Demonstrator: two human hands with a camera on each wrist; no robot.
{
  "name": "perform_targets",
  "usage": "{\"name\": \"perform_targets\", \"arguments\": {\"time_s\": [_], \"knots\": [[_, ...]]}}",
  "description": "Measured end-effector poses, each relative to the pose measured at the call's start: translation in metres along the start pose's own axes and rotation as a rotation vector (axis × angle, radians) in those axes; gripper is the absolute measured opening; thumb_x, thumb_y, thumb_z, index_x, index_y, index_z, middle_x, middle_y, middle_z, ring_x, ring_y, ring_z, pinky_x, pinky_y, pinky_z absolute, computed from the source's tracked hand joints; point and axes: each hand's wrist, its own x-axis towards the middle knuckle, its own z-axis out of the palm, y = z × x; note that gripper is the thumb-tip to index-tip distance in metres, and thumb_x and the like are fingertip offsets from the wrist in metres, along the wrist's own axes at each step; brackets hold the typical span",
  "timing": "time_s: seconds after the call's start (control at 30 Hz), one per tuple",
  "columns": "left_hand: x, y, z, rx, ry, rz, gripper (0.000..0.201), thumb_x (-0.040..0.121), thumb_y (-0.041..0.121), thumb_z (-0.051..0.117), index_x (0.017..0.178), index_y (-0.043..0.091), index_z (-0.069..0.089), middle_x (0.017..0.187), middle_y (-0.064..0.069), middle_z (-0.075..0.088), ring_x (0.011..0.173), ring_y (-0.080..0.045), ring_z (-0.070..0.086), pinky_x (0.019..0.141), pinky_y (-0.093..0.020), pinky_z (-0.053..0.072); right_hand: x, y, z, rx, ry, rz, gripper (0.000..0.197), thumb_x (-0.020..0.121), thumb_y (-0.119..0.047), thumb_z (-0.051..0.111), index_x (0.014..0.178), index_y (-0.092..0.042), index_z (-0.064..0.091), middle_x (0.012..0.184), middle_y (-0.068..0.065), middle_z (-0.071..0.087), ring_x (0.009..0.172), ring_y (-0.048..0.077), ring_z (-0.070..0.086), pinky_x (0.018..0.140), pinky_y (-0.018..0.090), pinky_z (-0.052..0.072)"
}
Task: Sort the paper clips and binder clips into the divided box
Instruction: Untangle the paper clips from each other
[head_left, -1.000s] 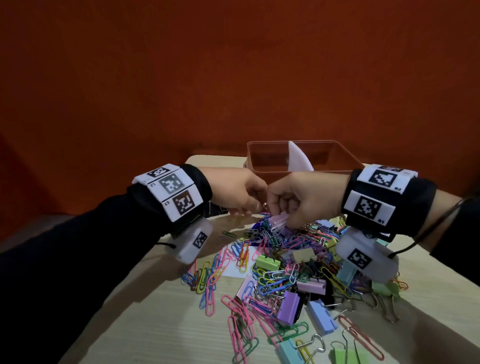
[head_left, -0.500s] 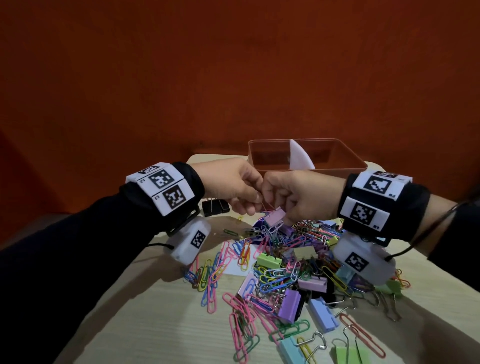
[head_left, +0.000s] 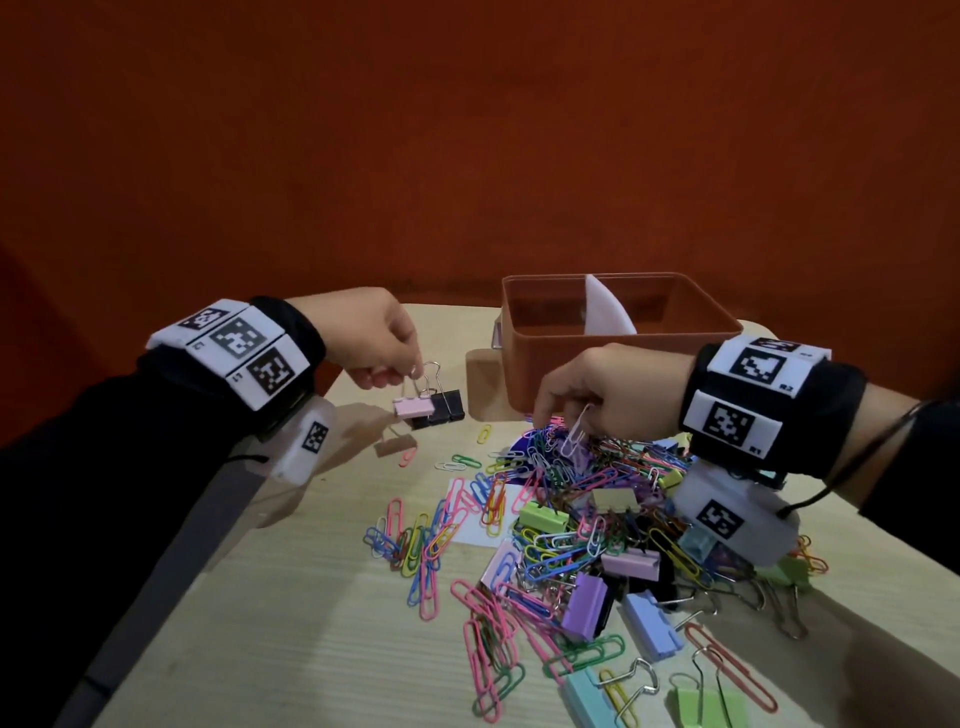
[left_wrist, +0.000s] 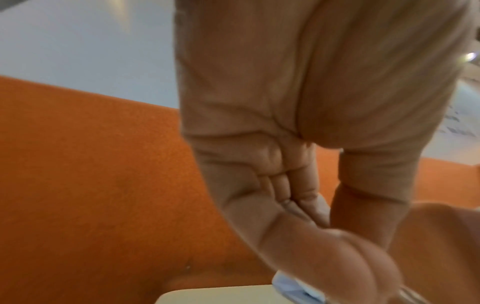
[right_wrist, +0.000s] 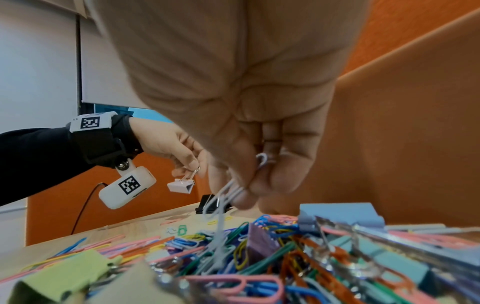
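Pale pink metal binder clip (head_left: 414, 408) dangles by its wire handle from the pinching left hand (head_left: 374, 340), left of the brown divided plastic box (head_left: 618, 358); the right hand (head_left: 597, 387) (nearer the box) pinches white wire paper clips (head_left: 574, 441).

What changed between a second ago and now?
The two hands, then knuckle to knuckle over the pile, have parted. The left hand swung left, carrying off the pink binder clip by its wire handle. The right hand stayed over the pile, its fingers pinching a white paper clip. The box has not moved.
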Motion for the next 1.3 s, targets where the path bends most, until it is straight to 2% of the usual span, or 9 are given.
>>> {"name": "perform_targets", "arguments": {"time_s": [0.13,0.4,0.6,0.7,0.8,0.93,1.0,1.07,1.3], "knots": [[0.004,-0.016,0.005,0.063,0.007,-0.089,0.01,0.09,0.006,0.061,0.087,0.003,0.07,0.071,-0.01,0.069,0.053,-0.012,0.06,0.049,-0.021,0.051,0.003,-0.002,0.001,-0.058,-0.006,0.042,0.041,0.086,0.003,0.042,0.089,-0.03,0.066,0.082,-0.017,0.058,0.068,-0.002,0.05,0.062,0.015,0.037],[0.006,-0.023,0.014,0.206,-0.007,-0.145,0.005,0.089,0.01,0.065,0.09,0.006,0.068,0.077,-0.01,0.074,0.061,-0.015,0.067,0.056,-0.024,0.057,0.004,-0.002,0.001,-0.065,-0.004,0.077,0.025,0.089,-0.009,0.047,0.069,-0.025,0.048,0.065,-0.009,0.051,0.064,0.009,0.046,0.059,0.023,0.037],[-0.008,-0.001,0.02,0.397,0.031,0.077,0.014,0.079,0.023,0.076,0.076,0.014,0.066,0.076,-0.003,0.072,0.058,-0.015,0.06,0.048,-0.024,0.046,0.005,-0.005,0.002,-0.1,0.031,0.04,0.026,0.087,-0.01,0.051,0.07,-0.03,0.049,0.072,-0.012,0.054,0.066,0.005,0.048,0.061,0.021,0.037],[-0.017,0.014,0.034,0.339,-0.079,0.206,0.013,0.078,0.026,0.077,0.077,0.016,0.068,0.069,0.0,0.073,0.06,-0.016,0.065,0.055,-0.026,0.049,0.004,-0.006,0.001,-0.102,0.038,0.014,0.025,0.087,-0.01,0.054,0.073,-0.031,0.053,0.071,-0.013,0.056,0.065,0.002,0.049,0.059,0.018,0.036],[-0.026,0.035,0.052,0.349,-0.043,0.385,0.012,0.077,0.027,0.078,0.082,0.018,0.072,0.069,0.008,0.068,0.064,-0.007,0.062,0.058,-0.018,0.044,0.004,-0.007,0.0,-0.099,0.027,0.023,0.016,0.084,-0.013,0.06,0.077,-0.027,0.059,0.071,-0.012,0.06,0.067,0.001,0.052,0.059,0.018,0.037],[-0.037,0.066,0.069,0.357,-0.095,0.557,0.015,0.077,0.029,0.077,0.09,0.023,0.076,0.078,0.01,0.072,0.066,0.002,0.059,0.059,-0.012,0.042,0.001,-0.006,0.001,-0.169,0.033,0.054,0.018,0.08,-0.009,0.058,0.09,-0.023,0.06,0.08,-0.007,0.061,0.076,0.015,0.055,0.066,0.024,0.04],[-0.04,0.076,0.075,0.377,-0.177,0.586,0.022,0.075,0.029,0.079,0.096,0.025,0.076,0.072,0.015,0.067,0.059,0.009,0.055,0.054,-0.006,0.039,-0.003,-0.004,0.001,-0.175,0.02,0.077,0.029,0.08,-0.006,0.054,0.101,-0.025,0.061,0.085,-0.008,0.061,0.082,0.016,0.055,0.068,0.023,0.041],[-0.041,0.082,0.081,0.444,-0.233,0.592,0.031,0.073,0.032,0.081,0.103,0.028,0.074,0.067,0.019,0.06,0.056,0.007,0.053,0.05,-0.004,0.037,-0.006,-0.003,0.001,-0.167,0.012,0.077,0.031,0.079,-0.005,0.052,0.092,-0.032,0.058,0.076,-0.015,0.056,0.08,0.013,0.052,0.062,0.018,0.039],[-0.039,0.081,0.089,0.451,-0.272,0.59,0.029,0.072,0.033,0.081,0.099,0.025,0.073,0.083,0.002,0.068,0.071,-0.01,0.057,0.063,-0.023,0.045,-0.01,-0.001,0.003,-0.114,0.01,0.082,0.028,0.079,-0.006,0.05,0.092,-0.028,0.06,0.078,-0.01,0.061,0.078,0.015,0.056,0.069,0.026,0.046]]}}
